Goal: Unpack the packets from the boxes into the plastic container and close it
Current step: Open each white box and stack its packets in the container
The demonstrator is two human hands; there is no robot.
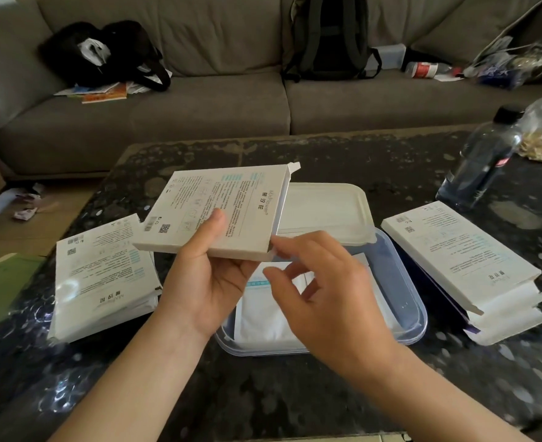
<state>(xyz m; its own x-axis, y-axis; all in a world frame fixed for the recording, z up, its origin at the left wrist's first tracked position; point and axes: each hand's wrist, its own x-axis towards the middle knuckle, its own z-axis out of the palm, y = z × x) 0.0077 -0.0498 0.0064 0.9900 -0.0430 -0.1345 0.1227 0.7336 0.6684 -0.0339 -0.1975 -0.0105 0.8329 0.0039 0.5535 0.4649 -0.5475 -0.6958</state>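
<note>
Gripping the white box thumb-on-top, the left hand holds it tilted over the plastic container, where packets lie beneath both hands. The right hand, fingers loosely spread and empty, hovers at the box's open end. Better to pinch the contents squarely and draw straight out, keeping that opening above the container so nothing drops onto the counter.

A flat white cardboard box, printed with small text, is held tilted in the left hand, its far end flap open. Beneath sits a clear rectangular plastic container, uncovered, white packets lying flat inside. Its off-white lid rests over the far rim. Matching stacked boxes lie just right of it, ends open; the glossy pile at left may be more boxes.
</note>
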